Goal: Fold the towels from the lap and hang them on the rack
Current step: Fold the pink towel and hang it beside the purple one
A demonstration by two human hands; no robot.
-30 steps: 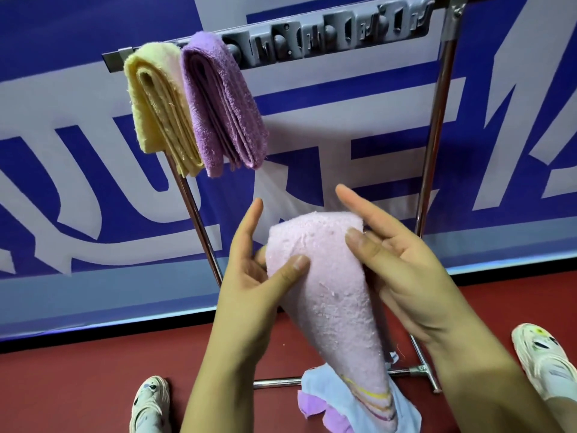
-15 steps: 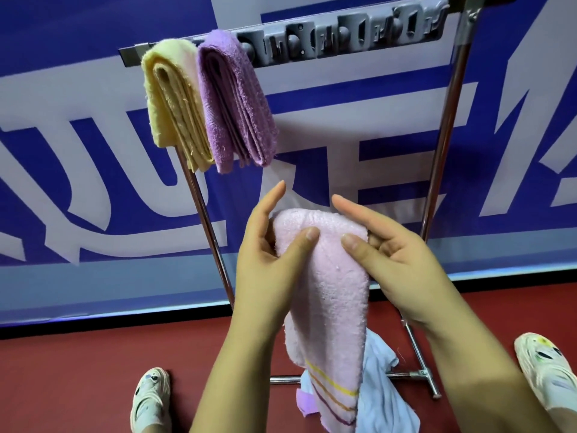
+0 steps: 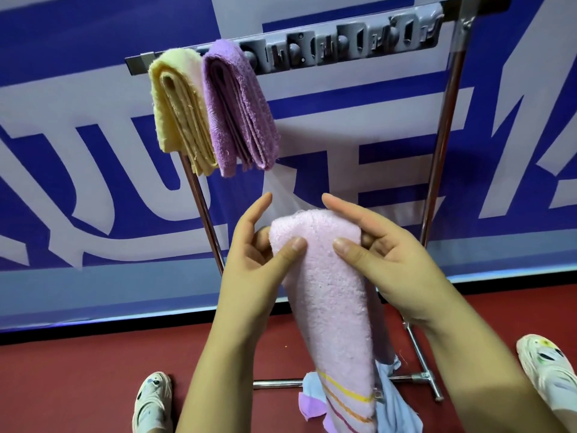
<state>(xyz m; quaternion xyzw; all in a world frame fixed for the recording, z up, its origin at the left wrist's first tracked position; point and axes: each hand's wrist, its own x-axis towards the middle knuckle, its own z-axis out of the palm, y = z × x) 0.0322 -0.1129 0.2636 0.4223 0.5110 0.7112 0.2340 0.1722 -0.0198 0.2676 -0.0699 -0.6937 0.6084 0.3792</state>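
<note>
- Pinching the folded pink towel (image 3: 327, 295) near its top fold w/ both hands: left hand (image 3: 253, 260) thumb on the front, other fingers behind or lifted off; right hand (image 3: 384, 260) same, thumb on the front, index straight and clear of the cloth.
- Risk: only thumbs plus a few hidden fingers grip it, so the layers could slide apart and the fold open as I lift.
- Risk: striped tail hangs low towards my lap, could drag on the loose blue and purple towels (image 3: 393, 410) there and pull one off.
- Can't see how many fingers are behind the towel, or how many lap towels remain; they're cut off at the frame's bottom edge.
- Rack (image 3: 343, 45) farther off: yellow towel (image 3: 179, 107) and purple towel (image 3: 240, 104) hang touching at the bar's left end. Free bar is to their right; crowding them could knock one loose.
- Rack's top right end is cut off.
</note>
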